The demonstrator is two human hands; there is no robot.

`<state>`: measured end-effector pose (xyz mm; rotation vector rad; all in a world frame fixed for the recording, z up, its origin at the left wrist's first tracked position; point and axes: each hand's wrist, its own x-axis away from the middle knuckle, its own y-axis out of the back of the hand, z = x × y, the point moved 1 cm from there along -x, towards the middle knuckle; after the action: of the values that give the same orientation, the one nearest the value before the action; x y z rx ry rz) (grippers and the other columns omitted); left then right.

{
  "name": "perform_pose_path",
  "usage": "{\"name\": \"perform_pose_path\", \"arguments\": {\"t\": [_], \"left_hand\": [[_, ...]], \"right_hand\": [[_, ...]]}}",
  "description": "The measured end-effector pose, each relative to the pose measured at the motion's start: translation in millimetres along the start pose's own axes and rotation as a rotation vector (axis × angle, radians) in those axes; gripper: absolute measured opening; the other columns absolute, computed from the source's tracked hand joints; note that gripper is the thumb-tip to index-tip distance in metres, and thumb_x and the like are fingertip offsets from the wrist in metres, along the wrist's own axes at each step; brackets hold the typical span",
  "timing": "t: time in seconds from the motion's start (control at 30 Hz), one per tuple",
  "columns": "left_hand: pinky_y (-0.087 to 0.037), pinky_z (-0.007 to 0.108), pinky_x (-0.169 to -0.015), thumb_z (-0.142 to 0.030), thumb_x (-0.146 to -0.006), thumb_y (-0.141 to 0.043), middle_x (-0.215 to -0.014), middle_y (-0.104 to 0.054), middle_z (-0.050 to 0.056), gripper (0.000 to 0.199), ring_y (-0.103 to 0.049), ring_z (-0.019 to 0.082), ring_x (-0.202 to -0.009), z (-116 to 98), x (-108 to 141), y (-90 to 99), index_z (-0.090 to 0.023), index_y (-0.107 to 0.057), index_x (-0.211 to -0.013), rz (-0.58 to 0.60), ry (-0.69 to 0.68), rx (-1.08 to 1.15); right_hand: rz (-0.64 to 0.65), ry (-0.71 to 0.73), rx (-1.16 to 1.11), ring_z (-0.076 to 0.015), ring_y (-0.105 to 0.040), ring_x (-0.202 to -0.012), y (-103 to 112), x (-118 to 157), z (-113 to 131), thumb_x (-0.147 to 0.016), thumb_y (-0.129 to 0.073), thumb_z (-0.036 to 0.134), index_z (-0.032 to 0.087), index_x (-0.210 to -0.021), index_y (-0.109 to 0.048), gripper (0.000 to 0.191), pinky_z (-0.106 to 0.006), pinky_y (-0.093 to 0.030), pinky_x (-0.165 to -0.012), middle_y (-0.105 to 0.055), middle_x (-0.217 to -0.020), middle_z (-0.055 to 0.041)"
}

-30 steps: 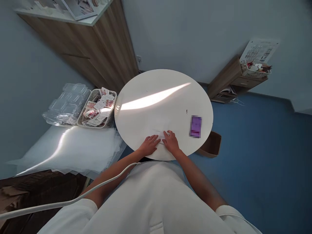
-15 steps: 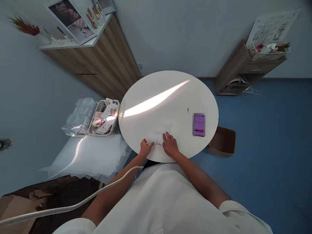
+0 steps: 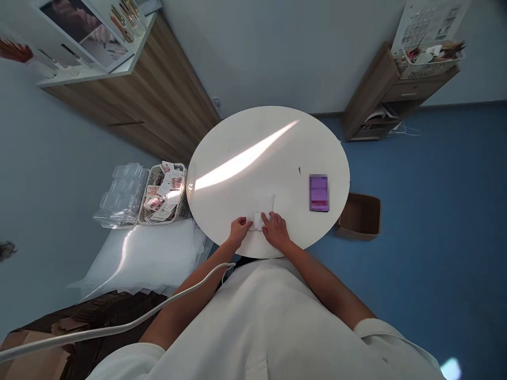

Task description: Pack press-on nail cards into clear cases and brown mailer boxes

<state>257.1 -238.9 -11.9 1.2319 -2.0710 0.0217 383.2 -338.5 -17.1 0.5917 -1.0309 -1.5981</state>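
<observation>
A small white bundle of thin, soft-looking sheet (image 3: 257,221) lies near the front edge of the round white table (image 3: 245,132). A pale flap of it reaches away from me, past my right fingers. My left hand (image 3: 240,230) pinches the bundle's left end between thumb and fingers. From the other side my right hand (image 3: 276,230) rests on the bundle, its fingers stretched out and slightly apart over the top. Whether the bundle wraps around anything cannot be seen.
A blurred purple rectangle (image 3: 319,193) lies on the table's right. Left of the table stand a basket of printed cards (image 3: 164,195) and clear plastic boxes (image 3: 124,192), with translucent sheets (image 3: 150,253) in front. A cardboard box (image 3: 359,217) sits on the floor; a white cable (image 3: 158,307) crosses my left arm.
The white bundle has become shorter, its left part folded in toward the right. My left hand has closed into a pinch and come nearer my right hand. The view has shifted slightly.
</observation>
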Motion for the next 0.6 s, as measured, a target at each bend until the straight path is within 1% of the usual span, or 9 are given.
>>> {"name": "perform_pose_path", "arguments": {"t": [0.13,0.23,0.33,0.43,0.53,0.6], "left_hand": [[-0.043,0.027,-0.063,-0.025,-0.066,-0.058,-0.064,-0.055,-0.001,0.016,-0.053,0.012,-0.061,-10,5,-11.5,-0.017,-0.056,-0.079,0.010,-0.229,-0.334],[-0.043,0.029,-0.065,-0.021,-0.069,-0.052,-0.066,-0.057,0.001,0.013,-0.054,0.014,-0.063,-14,9,-23.0,-0.018,-0.056,-0.081,0.058,-0.332,-0.506],[-0.044,0.031,-0.068,-0.018,-0.069,-0.050,-0.076,-0.058,0.004,0.020,-0.055,0.016,-0.069,-12,16,-30.0,-0.017,-0.055,-0.088,0.095,-0.438,-0.577],[-0.045,0.035,-0.073,-0.018,-0.066,-0.054,-0.086,-0.055,0.007,0.028,-0.053,0.020,-0.081,-4,26,-32.0,-0.016,-0.054,-0.094,0.133,-0.580,-0.638],[-0.043,0.040,-0.081,-0.019,-0.063,-0.058,-0.097,-0.051,0.010,0.037,-0.049,0.024,-0.093,3,36,-30.9,-0.015,-0.054,-0.100,0.172,-0.673,-0.676],[-0.043,0.041,-0.083,-0.021,-0.063,-0.060,-0.101,-0.050,0.011,0.045,-0.048,0.025,-0.096,4,40,-28.2,-0.015,-0.052,-0.107,0.218,-0.725,-0.689]], "right_hand": [[0.044,-0.011,-0.034,-0.0244,-0.042,-0.101,0,-7,0,-0.079,-0.047,0.026,0.024,-0.129,-0.035,0.051,-0.039,-0.035,-0.086,-0.046,-0.109,-0.0116],[0.110,-0.021,-0.149,-0.0196,-0.046,-0.094,1,-15,-5,-0.075,-0.051,0.021,0.022,-0.127,-0.039,0.054,-0.032,-0.039,-0.082,-0.047,-0.102,-0.0087],[0.140,-0.043,-0.330,-0.0147,-0.049,-0.092,5,-21,-10,-0.073,-0.050,0.018,0.020,-0.122,-0.045,0.049,-0.025,-0.039,-0.082,-0.048,-0.101,-0.0060],[0.127,-0.161,-0.443,-0.0123,-0.052,-0.084,9,-26,-9,-0.079,-0.046,0.028,0.020,-0.113,-0.052,0.036,-0.024,-0.041,-0.076,-0.051,-0.097,-0.0042],[0.070,-0.260,-0.394,-0.0140,-0.052,-0.083,8,-29,-3,-0.077,-0.050,0.041,0.021,-0.105,-0.054,0.035,-0.025,-0.040,-0.069,-0.053,-0.098,-0.0038],[0.029,-0.272,-0.336,-0.0146,-0.053,-0.082,4,-30,1,-0.078,-0.049,0.039,0.022,-0.102,-0.053,0.030,-0.025,-0.039,-0.066,-0.053,-0.099,-0.0039]]}}
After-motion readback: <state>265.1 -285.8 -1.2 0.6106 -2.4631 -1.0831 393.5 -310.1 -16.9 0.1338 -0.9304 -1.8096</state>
